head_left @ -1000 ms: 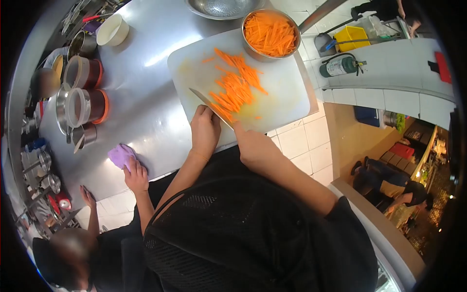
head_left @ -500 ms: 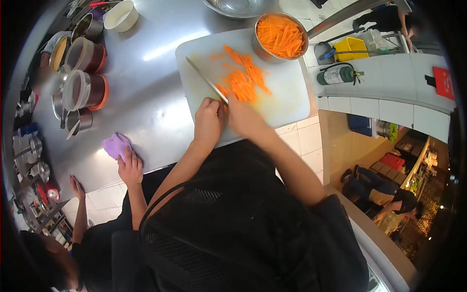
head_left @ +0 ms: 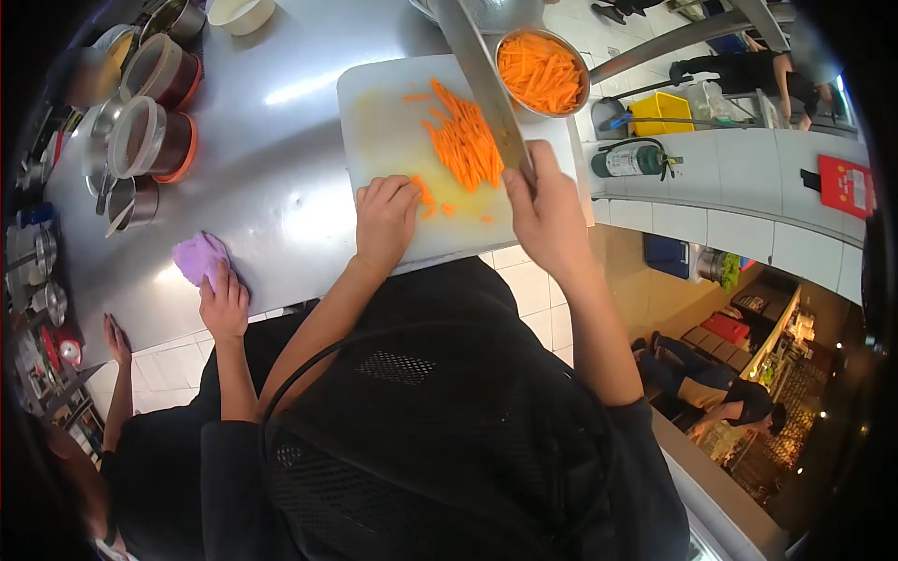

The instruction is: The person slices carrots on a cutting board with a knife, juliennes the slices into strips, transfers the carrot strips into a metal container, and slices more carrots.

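Note:
My right hand [head_left: 550,210] grips a large kitchen knife [head_left: 488,89], its broad blade raised over the right side of the white cutting board [head_left: 383,131] and pointing away from me. On the board's near left part, my left hand [head_left: 385,222] is closed, with curled fingers against a few small carrot pieces [head_left: 423,192]; what lies under the fingers is hidden. A heap of carrot strips [head_left: 465,140] lies mid-board, left of the blade. Beyond the knife, a round metal bowl [head_left: 586,89] full of carrot strips stands at the board's far right corner.
At left, another person's hand [head_left: 224,304] rests on a purple cloth [head_left: 199,257] on the steel table [head_left: 271,187]. Lidded tubs [head_left: 150,140], pots and a white bowl [head_left: 241,13] stand farther along. A metal colander [head_left: 505,14] sits behind the board.
My right hand has lifted the knife from beside my left hand and swung it right and up. My left hand has shifted slightly left. The carrot strips now lie in a tighter heap.

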### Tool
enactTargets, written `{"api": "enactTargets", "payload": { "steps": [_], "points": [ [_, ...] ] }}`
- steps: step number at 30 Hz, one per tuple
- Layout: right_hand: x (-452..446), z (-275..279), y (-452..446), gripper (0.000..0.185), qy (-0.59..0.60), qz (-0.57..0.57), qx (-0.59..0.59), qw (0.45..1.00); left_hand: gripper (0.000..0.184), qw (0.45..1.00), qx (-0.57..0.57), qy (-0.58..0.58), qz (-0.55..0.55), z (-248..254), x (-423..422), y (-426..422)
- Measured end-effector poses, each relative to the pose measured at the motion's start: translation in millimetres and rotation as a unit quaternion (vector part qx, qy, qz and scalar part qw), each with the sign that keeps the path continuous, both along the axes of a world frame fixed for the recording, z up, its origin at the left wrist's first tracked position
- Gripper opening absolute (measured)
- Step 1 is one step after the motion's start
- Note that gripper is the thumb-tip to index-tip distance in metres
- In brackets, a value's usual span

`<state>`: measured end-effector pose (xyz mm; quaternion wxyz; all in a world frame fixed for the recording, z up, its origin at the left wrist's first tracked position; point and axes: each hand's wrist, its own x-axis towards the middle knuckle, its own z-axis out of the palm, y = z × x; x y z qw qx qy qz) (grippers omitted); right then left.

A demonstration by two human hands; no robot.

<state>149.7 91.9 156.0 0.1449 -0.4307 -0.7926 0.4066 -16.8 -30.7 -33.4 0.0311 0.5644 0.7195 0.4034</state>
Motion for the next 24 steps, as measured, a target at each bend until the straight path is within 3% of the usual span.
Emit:
{"api": "enactTargets", "payload": {
  "steps": [2,7,12,17,24],
  "points": [
    [12,-29,-7,0.020,-0.022,0.046,0.040,0.998,0.009,1.000,0.009,0.009,0.009,1,3,7],
    [25,-82,-23,0.017,-0.109,0.086,0.001,0.990,0.009,0.999,-0.006,0.017,0.031,-2,7,17],
    [31,-78,-24,0.016,-0.107,0.094,-0.023,0.990,0.008,1.000,-0.012,0.002,0.021,4,7,18],
    [49,-82,-19,0.017,-0.085,0.060,-0.050,0.993,0.019,0.998,-0.045,0.032,0.008,20,10,21],
    [90,-85,-15,0.027,-0.067,-0.013,-0.068,0.995,0.020,0.996,-0.080,0.005,-0.046,3,-8,13]
  ]
}}
